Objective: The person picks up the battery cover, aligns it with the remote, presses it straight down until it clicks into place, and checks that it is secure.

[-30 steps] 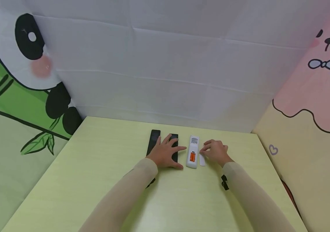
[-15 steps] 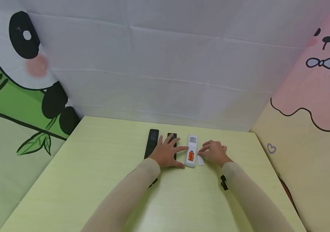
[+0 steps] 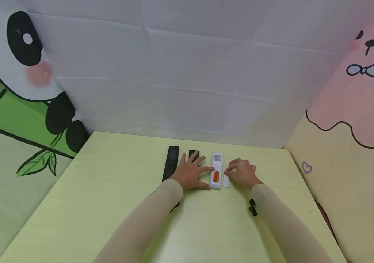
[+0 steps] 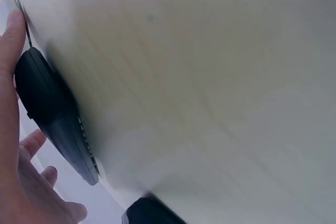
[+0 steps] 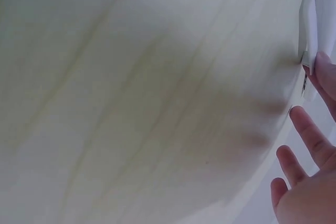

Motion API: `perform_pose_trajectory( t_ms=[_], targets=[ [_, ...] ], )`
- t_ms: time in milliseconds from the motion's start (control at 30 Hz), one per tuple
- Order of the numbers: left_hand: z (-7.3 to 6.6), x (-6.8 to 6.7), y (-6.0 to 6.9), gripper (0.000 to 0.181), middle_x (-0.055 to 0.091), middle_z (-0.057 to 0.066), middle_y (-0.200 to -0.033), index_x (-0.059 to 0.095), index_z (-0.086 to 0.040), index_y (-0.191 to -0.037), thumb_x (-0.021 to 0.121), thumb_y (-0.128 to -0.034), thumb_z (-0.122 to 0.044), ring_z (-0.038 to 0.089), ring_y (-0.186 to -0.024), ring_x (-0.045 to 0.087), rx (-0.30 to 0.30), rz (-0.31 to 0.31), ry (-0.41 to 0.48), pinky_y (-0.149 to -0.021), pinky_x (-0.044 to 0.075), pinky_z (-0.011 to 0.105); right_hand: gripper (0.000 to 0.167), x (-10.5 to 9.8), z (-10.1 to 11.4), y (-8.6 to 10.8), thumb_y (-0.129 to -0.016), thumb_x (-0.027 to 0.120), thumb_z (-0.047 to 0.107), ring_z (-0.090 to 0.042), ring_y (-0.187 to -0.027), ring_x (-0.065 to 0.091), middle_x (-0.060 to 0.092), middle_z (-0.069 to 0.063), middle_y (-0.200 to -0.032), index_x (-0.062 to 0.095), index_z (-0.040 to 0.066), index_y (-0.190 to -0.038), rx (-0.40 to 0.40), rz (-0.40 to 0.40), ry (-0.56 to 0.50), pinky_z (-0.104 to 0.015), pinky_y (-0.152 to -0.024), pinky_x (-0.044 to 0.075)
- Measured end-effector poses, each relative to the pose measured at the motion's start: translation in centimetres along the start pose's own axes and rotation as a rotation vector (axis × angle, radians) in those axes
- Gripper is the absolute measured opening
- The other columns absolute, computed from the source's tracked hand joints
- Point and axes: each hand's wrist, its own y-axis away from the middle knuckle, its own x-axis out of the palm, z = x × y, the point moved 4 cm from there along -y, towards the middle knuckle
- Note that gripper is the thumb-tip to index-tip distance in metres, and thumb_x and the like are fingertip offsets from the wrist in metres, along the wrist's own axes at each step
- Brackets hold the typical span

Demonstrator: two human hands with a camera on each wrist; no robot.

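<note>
A white remote control (image 3: 217,164) lies back side up on the table, its battery compartment uncovered and showing an orange battery (image 3: 216,177). My left hand (image 3: 190,174) has its fingers spread over a black remote (image 3: 194,154), partly hiding it. Its index fingertip and thumb tip reach the white remote's left edge. Between right thumb and fingers, my right hand (image 3: 243,173) pinches the white battery cover (image 3: 226,180), just right of that remote. In the right wrist view the cover (image 5: 311,30) appears at the upper right, with other fingers apart from it.
Another black remote (image 3: 171,162) lies to the left, beside the left hand. All of it rests on a pale yellow table (image 3: 108,190) near a white back cloth (image 3: 187,109). Printed cloth panels stand at both sides.
My left hand has shifted slightly right, its index finger coming to the white remote's edge. The right hand keeps its pinch on the battery cover. The head view has turned slightly.
</note>
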Motion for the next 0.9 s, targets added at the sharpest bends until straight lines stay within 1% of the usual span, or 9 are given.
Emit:
perform_pose_trajectory(
  t_ms=[167, 433, 667, 833, 900],
  targets=[
    [-0.2, -0.2, 0.1, 0.087, 0.042, 0.002, -0.193, 0.053, -0.058, -0.174, 0.074, -0.0963, -0.091, 0.041, -0.187, 0.022, -0.016, 0.002, 0.008, -0.145, 0.022, 0.083, 0.017, 0.1, 0.0, -0.2, -0.113, 0.083, 0.027, -0.056, -0.158, 0.054, 0.071, -0.019, -0.164, 0.094, 0.015, -0.108, -0.005, -0.001, 0.0, -0.08, -0.124, 0.032],
    [-0.3, -0.6, 0.5, 0.087, 0.043, 0.004, -0.192, 0.054, -0.058, -0.173, 0.076, -0.0961, -0.09, 0.042, -0.186, 0.025, -0.04, 0.021, 0.049, -0.142, 0.024, 0.088, 0.017, -0.4, 0.2, -0.4, -0.114, 0.08, 0.026, -0.054, -0.162, 0.051, 0.067, -0.019, -0.168, 0.092, 0.016, -0.106, -0.005, -0.006, -0.029, -0.078, -0.128, 0.029],
    [-0.2, -0.2, 0.3, 0.087, 0.044, 0.003, -0.192, 0.051, -0.058, -0.175, 0.075, -0.0971, -0.09, 0.041, -0.186, 0.027, -0.051, 0.028, 0.054, -0.14, 0.027, 0.088, 0.018, -0.8, 0.9, -0.4, -0.114, 0.08, 0.026, -0.056, -0.16, 0.052, 0.067, -0.021, -0.167, 0.092, 0.014, -0.109, -0.033, -0.018, -0.032, -0.081, -0.126, 0.029],
    [-0.2, 0.0, 0.3, 0.088, 0.044, 0.004, -0.191, 0.05, -0.059, -0.175, 0.074, -0.0969, -0.091, 0.042, -0.185, 0.029, -0.051, 0.035, 0.051, -0.141, 0.027, 0.088, 0.019, -1.0, 1.3, -0.4, -0.115, 0.08, 0.027, -0.056, -0.16, 0.052, 0.067, -0.02, -0.168, 0.093, 0.013, -0.111, -0.045, -0.017, -0.043, -0.08, -0.127, 0.029],
    [-0.1, 0.0, 0.3, 0.088, 0.044, 0.004, -0.191, 0.05, -0.059, -0.175, 0.074, -0.0969, -0.091, 0.042, -0.185, 0.029, -0.052, 0.034, 0.049, -0.141, 0.027, 0.087, 0.02, -1.2, 1.5, -0.3, -0.115, 0.08, 0.027, -0.056, -0.16, 0.052, 0.067, -0.02, -0.167, 0.092, 0.013, -0.111, -0.056, -0.022, -0.045, -0.08, -0.125, 0.029]
  ],
)
